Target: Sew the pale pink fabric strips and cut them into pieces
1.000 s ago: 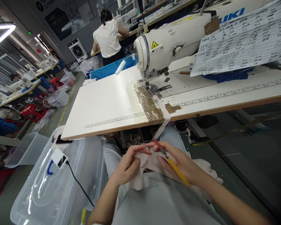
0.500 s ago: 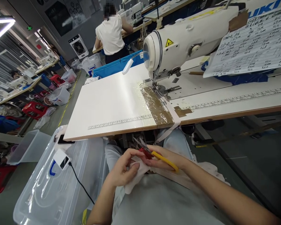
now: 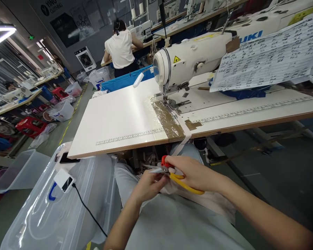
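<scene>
My right hand [image 3: 195,172] is closed around scissors [image 3: 187,185] with one yellow handle and one red handle. Their blades point left, over the fingers of my left hand [image 3: 150,185]. That hand pinches an edge of pale pink fabric [image 3: 208,205], which lies across my lap and under my right forearm. Fingers and blades hide the exact spot where the fabric is held. A pale strip [image 3: 184,126] runs from the sewing machine [image 3: 187,62] over the table's front edge and hangs down to my lap.
The white sewing table [image 3: 114,118] stands just beyond my hands. A clear lidded bin [image 3: 39,211] at left carries a white device [image 3: 64,180] with a black cable and a phone [image 3: 69,158]. Handwritten sheets [image 3: 266,52] cover the machine's right side. A person [image 3: 121,48] sits farther back.
The scissors have turned from pointing up to pointing left, with the blades now at my left fingers. My left hand has moved slightly right and closed up. The view has shifted a little.
</scene>
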Available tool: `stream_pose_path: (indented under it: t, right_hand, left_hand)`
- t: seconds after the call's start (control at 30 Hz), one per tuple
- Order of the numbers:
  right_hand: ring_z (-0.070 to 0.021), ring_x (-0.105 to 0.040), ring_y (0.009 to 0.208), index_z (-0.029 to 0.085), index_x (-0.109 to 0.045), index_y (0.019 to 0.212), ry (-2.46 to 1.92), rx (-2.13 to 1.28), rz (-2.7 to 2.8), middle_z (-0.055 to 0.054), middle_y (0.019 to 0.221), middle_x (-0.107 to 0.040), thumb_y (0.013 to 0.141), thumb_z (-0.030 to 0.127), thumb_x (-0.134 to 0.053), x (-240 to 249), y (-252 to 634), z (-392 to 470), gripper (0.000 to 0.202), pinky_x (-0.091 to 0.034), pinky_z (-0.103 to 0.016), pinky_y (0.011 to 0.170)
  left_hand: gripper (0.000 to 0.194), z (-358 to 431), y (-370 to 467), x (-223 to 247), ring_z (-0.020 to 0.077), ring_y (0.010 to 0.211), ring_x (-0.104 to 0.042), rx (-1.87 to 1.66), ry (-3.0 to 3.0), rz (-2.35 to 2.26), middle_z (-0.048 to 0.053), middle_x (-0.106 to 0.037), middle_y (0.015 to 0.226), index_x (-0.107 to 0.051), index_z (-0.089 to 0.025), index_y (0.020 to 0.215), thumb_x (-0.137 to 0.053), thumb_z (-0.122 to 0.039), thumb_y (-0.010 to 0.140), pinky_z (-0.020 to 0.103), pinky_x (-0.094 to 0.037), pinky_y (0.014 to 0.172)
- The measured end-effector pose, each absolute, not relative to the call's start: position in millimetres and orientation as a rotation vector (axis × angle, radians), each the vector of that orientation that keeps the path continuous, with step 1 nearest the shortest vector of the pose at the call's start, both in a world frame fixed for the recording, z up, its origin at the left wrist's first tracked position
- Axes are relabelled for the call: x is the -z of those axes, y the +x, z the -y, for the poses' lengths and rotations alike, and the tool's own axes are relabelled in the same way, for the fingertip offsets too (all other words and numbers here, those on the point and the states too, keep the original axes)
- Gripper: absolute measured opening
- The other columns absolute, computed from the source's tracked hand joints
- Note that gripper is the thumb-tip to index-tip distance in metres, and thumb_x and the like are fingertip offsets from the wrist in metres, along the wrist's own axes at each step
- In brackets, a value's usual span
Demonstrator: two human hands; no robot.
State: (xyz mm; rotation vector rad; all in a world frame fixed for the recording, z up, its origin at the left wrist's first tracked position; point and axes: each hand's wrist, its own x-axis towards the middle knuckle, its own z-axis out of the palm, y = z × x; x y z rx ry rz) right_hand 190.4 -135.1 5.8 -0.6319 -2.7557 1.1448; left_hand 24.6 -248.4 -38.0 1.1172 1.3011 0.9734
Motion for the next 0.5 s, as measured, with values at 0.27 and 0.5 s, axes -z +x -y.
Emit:
stream_pose_path:
  t: [0.27, 0.5]
  right_hand:
    - [-0.0166, -0.046, 0.062, 0.024, -0.038, 0.074, -0.893, -1.339, 2.552, 0.002, 0.068, -0.047, 0.088, 0.064, -0.047, 5.5, 224.4, 141.7, 0.044, -0.037, -0.027, 0.057]
    - [-0.0179, -0.044, 0.057, 0.024, -0.031, 0.065, -0.951, -1.139, 2.904, 0.001, 0.06, -0.043, 0.079, 0.076, -0.047, 14.4, 221.3, 144.7, 0.056, -0.027, -0.028, 0.053]
  left_hand:
    - [0.059, 260.4, 12.8, 40.1, 0.0091, 0.058, -0.045, -1.273, 0.835, -1.352, -0.001, -0.054, 0.065, -0.055, -0.015, 0.081, -0.07, -0.07, 0.069, 0.022, -0.036, 0.058]
    - [0.06, 265.6, 15.4, 43.3, 0.0082, 0.055, -0.041, -1.241, 0.81, -1.372, -0.002, -0.051, 0.06, -0.057, -0.014, 0.078, -0.071, -0.071, 0.068, 0.022, -0.032, 0.055]
